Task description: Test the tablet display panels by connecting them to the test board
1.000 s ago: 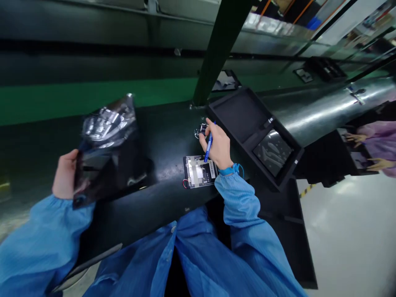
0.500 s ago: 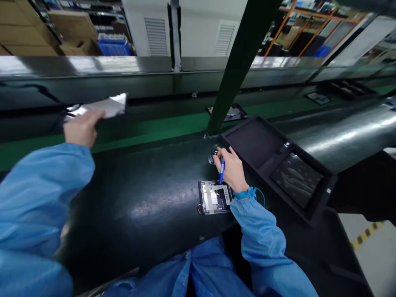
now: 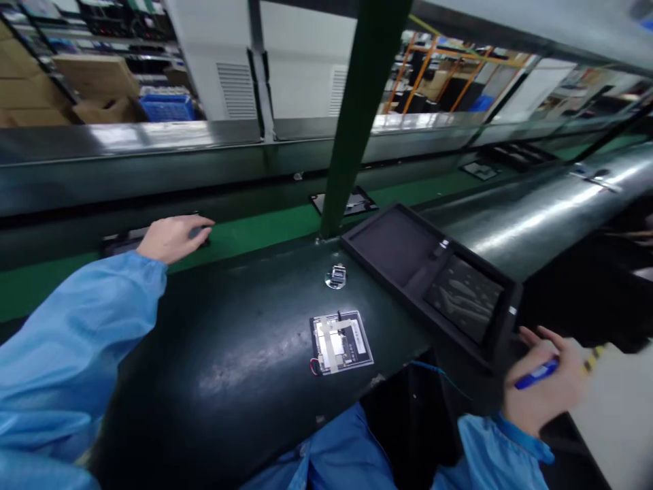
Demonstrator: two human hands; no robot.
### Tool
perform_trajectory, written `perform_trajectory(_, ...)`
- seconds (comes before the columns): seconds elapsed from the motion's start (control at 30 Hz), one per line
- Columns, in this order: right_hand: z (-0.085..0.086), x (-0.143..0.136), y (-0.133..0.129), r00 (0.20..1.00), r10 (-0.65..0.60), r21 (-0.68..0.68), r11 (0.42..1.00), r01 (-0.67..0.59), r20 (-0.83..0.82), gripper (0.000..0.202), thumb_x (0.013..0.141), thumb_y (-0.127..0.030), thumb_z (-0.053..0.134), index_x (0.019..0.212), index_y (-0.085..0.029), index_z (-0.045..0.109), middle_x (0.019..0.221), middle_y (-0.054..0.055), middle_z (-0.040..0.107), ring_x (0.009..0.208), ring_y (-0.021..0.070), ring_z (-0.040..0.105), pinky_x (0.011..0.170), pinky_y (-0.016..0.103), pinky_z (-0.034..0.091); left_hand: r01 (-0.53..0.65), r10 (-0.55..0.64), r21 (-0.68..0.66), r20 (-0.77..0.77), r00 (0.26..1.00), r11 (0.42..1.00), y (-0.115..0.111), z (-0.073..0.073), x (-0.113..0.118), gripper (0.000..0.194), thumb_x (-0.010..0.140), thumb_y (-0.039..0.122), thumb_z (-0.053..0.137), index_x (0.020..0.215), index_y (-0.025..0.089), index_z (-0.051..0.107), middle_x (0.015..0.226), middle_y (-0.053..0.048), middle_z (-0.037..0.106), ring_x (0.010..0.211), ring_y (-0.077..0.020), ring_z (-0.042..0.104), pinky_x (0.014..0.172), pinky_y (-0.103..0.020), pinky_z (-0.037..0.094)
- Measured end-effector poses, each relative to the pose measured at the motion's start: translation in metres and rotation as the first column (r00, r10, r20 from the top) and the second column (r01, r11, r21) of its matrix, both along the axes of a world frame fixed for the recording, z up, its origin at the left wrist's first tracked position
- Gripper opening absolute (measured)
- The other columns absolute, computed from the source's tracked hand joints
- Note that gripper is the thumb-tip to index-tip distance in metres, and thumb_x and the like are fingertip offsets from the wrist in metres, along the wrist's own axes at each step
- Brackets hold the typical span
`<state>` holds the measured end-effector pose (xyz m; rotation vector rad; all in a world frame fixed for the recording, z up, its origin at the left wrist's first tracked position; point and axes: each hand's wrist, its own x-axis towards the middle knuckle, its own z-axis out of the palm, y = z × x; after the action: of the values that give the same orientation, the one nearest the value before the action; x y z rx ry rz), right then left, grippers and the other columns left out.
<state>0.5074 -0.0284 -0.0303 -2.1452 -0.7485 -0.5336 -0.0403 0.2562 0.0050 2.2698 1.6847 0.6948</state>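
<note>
Lower right: right hand [image 3: 555, 395], grip clamped on one blue pen [image 3: 537, 375], long axis rising rightward; left hand [image 3: 171, 239], mid-left, grip apart.

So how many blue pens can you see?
1. The blue pen is in the person's right hand, near the black tray. More may be hidden in the blurry, crowded background shelves.

A: Desk [image 3: 245, 306]?
B: Dark, smooth, semi-gloss; scuffed patch.
A: Tray [image 3: 390, 245]?
B: Matt black, foam-like; glossy dark panel [image 3: 464, 299] inside.
A: Pen [image 3: 537, 374]?
B: Smooth blue plastic.
A: Sleeve [image 3: 86, 327]?
B: Creased cloth, matt.
A: Ledge [image 3: 45, 145] behind?
B: Shiny metal.
</note>
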Motion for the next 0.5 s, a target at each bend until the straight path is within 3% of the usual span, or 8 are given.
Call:
perform_trajectory(0.07, -0.010, 0.020, -0.010, 0.966, -0.184, -0.115, 0.980, 0.165, -0.181, 0.060, 0.088, -0.032, 0.049, 0.141, -0.006, 0.054, 0.134, 0.030, 0.063, 0.132, 0.0437, 0.057, 0.107, 0.059, 0.042, 0.147, -0.148, 0.062, 0.022, 0.989, 0.987, -0.007, 0.016, 0.069, 0.037, 0.092, 0.039, 0.050, 0.118, 0.023, 0.070, 0.125, -0.001, 0.072, 0.117, -0.0230, 0.064, 0.109, -0.040, 0.043)
perform_trajectory(0.1, -0.017, 0.027, -0.014, 0.946, -0.216, -0.151, 0.971, 0.183, -0.243, 0.069, 0.083, -0.032, 0.055, 0.146, -0.003, 0.048, 0.139, 0.032, 0.058, 0.134, 0.0457, 0.054, 0.107, 0.060, 0.042, 0.243, -0.248, 0.087, 0.052, 0.967, 0.966, -0.013, 0.023, 0.108, 0.038, 0.094, 0.038, 0.047, 0.121, 0.023, 0.070, 0.124, -0.001, 0.073, 0.116, -0.0207, 0.066, 0.105, -0.034, 0.046)
perform_trajectory(0.17, -0.030, 0.035, -0.016, 0.920, -0.218, -0.195, 0.968, 0.160, -0.326, 0.077, 0.079, -0.037, 0.061, 0.147, -0.004, 0.044, 0.138, 0.031, 0.059, 0.127, 0.0448, 0.059, 0.104, 0.059, 0.045, 0.471, -0.479, 0.091, 0.167, 0.862, 0.878, -0.027, 0.032, 0.191, 0.039, 0.094, 0.034, 0.047, 0.121, 0.019, 0.071, 0.115, -0.004, 0.077, 0.109, -0.0215, 0.069, 0.100, -0.032, 0.050)
perform_trajectory(0.23, -0.043, 0.039, -0.016, 0.901, -0.173, -0.204, 0.974, 0.097, -0.397, 0.074, 0.080, -0.038, 0.059, 0.146, -0.008, 0.044, 0.137, 0.025, 0.062, 0.123, 0.0381, 0.064, 0.103, 0.051, 0.049, 0.660, -0.613, -0.081, 0.301, 0.731, 0.747, -0.042, 0.032, 0.271, 0.042, 0.094, 0.024, 0.047, 0.130, 0.017, 0.066, 0.117, -0.005, 0.076, 0.109, -0.0200, 0.069, 0.102, -0.031, 0.050)
perform_trajectory(0.27, -0.050, 0.040, -0.016, 0.895, -0.148, -0.202, 0.977, 0.067, -0.420, 0.069, 0.081, -0.038, 0.059, 0.144, -0.011, 0.048, 0.134, 0.022, 0.065, 0.122, 0.0347, 0.065, 0.102, 0.047, 0.050, 0.713, -0.623, -0.196, 0.369, 0.690, 0.673, -0.048, 0.028, 0.309, 0.043, 0.094, 0.018, 0.048, 0.134, 0.016, 0.063, 0.122, -0.006, 0.074, 0.114, -0.0185, 0.067, 0.104, -0.029, 0.048)
perform_trajectory(0.33, -0.059, 0.041, -0.015, 0.884, -0.115, -0.191, 0.981, 0.030, -0.453, 0.062, 0.082, -0.037, 0.057, 0.140, -0.013, 0.053, 0.127, 0.019, 0.069, 0.118, 0.0326, 0.067, 0.100, 0.044, 0.051, 0.750, -0.642, -0.302, 0.390, 0.660, 0.588, -0.060, 0.013, 0.378, 0.043, 0.092, 0.010, 0.052, 0.134, 0.014, 0.061, 0.124, -0.008, 0.073, 0.116, -0.0176, 0.066, 0.106, -0.029, 0.047)
perform_trajectory(0.43, -0.067, 0.040, -0.017, 0.870, -0.080, -0.154, 0.988, 0.004, -0.486, 0.061, 0.084, -0.035, 0.056, 0.141, -0.014, 0.054, 0.122, 0.017, 0.071, 0.117, 0.0327, 0.066, 0.102, 0.045, 0.050, 0.720, -0.620, -0.409, 0.369, 0.693, 0.561, -0.077, -0.017, 0.456, 0.031, 0.093, 0.019, 0.064, 0.123, 0.015, 0.065, 0.122, -0.010, 0.070, 0.114, -0.0236, 0.066, 0.102, -0.043, 0.052)
perform_trajectory(0.5, -0.069, 0.040, -0.020, 0.862, -0.056, -0.119, 0.993, -0.005, -0.504, 0.061, 0.084, -0.034, 0.058, 0.142, -0.016, 0.054, 0.123, 0.015, 0.072, 0.120, 0.0329, 0.065, 0.105, 0.046, 0.048, 0.682, -0.583, -0.451, 0.357, 0.730, 0.576, -0.090, -0.033, 0.488, 0.031, 0.093, 0.030, 0.067, 0.121, 0.016, 0.064, 0.124, -0.011, 0.066, 0.111, -0.0258, 0.065, 0.096, -0.048, 0.055)
